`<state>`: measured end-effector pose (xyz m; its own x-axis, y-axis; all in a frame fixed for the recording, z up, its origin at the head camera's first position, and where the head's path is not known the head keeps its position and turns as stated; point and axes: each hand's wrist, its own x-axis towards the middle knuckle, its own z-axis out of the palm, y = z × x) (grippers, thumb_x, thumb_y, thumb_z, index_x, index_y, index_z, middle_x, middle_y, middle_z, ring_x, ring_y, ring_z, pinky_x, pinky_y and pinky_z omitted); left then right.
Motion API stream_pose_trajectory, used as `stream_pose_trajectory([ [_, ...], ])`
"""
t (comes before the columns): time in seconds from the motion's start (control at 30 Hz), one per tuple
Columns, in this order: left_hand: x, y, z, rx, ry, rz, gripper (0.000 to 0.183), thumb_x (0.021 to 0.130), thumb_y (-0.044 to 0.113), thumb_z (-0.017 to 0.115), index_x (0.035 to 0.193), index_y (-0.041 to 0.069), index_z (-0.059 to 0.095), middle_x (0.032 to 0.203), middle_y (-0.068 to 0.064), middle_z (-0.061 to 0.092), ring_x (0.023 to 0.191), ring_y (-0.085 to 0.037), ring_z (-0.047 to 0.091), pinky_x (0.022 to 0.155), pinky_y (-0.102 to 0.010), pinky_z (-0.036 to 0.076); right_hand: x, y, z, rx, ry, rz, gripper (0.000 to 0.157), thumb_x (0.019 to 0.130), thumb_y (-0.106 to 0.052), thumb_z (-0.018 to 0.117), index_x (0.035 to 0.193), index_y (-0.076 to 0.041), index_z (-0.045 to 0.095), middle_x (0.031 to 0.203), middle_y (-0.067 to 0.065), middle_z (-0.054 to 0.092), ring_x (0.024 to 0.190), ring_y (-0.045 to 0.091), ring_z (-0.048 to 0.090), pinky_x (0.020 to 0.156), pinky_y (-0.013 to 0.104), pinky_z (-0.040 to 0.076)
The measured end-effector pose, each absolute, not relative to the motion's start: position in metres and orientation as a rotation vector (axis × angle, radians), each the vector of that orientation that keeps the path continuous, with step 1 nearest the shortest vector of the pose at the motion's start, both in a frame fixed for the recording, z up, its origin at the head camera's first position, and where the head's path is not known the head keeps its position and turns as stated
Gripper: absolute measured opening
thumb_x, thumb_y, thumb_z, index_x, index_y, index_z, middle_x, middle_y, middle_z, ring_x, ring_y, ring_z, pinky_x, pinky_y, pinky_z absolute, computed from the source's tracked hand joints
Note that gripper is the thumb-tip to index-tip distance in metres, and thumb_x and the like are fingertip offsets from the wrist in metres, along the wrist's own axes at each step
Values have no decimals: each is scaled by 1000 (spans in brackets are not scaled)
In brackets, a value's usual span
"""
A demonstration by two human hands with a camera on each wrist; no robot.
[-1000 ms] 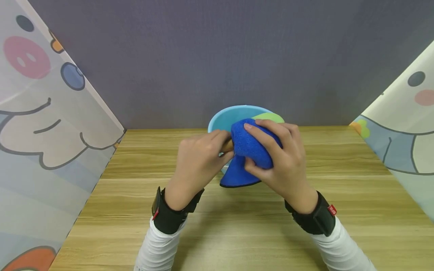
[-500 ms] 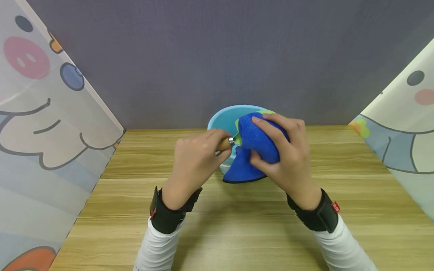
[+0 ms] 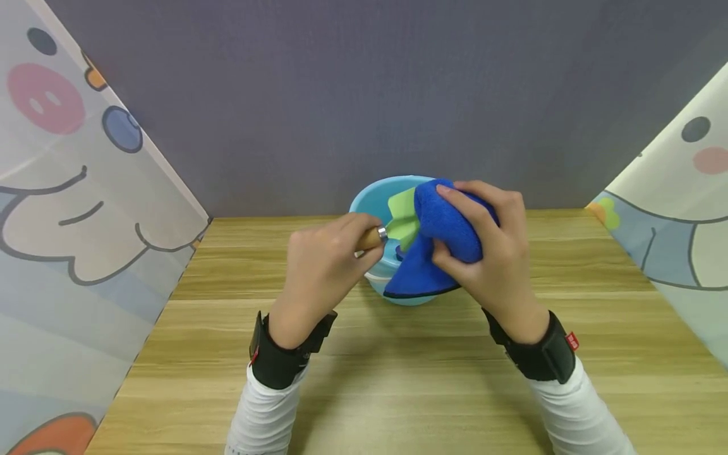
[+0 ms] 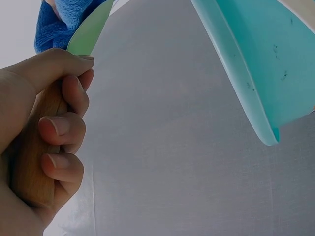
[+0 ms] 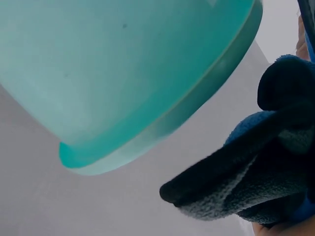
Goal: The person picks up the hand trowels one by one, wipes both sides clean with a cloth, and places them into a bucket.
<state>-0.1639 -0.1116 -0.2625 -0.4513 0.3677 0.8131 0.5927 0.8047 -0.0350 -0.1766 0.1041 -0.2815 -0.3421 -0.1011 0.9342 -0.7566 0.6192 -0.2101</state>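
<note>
My left hand [image 3: 330, 259] grips a small garden trowel by its wooden handle [image 4: 34, 157], fingers curled round it in the left wrist view. Beyond a silver collar, the trowel's green blade [image 3: 402, 218] points right, over a light blue bucket [image 3: 372, 197]. A blue towelling cloth [image 3: 446, 224] with a black edge is wrapped over the blade's far part, which it hides. My right hand [image 3: 495, 253] holds the cloth round the blade, thumb below and fingers on top. One corner of the cloth [image 5: 246, 172] hangs down in front of the bucket.
The bucket stands on a wood-grain table [image 3: 398, 392], near a grey back wall [image 3: 341, 95]. A small dark blue or purple thing [image 3: 400, 253] shows inside it, too little to identify. Cartoon-printed panels [image 3: 85, 208] flank the table on both sides.
My right hand has slid the cloth to the right and slightly up, baring the collar and the near part of the green blade. My left hand has shifted slightly left with the handle.
</note>
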Motion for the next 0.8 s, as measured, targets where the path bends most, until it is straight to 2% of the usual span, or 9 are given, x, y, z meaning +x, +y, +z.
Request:
stream_pose_trajectory([
  [0.2, -166, -112, -262, -704, -2080, -323, 11, 75, 6, 62, 77, 13, 70, 55, 5, 57, 37, -8, 34, 34, -23, 21, -182, 112, -281, 646, -1826, 809, 48, 71, -22, 66, 116, -6, 68, 116, 27, 61, 101, 41, 50, 82, 58, 42],
  [0.47, -163, -115, -260, -672, -2090, -322, 9, 75, 9, 65, 77, 13, 72, 55, 5, 59, 38, -8, 35, 32, -25, 25, -185, 117, -280, 603, -1835, 830, 48, 70, -21, 67, 116, -6, 68, 117, 26, 61, 105, 39, 52, 85, 56, 43],
  [0.8, -160, -114, -259, -667, -2086, -309, 11, 75, 7, 63, 76, 13, 72, 54, 5, 57, 38, -8, 33, 32, -24, 24, -184, 119, -278, 577, -1841, 839, 48, 70, -20, 68, 115, -5, 68, 117, 27, 61, 109, 38, 52, 88, 57, 45],
])
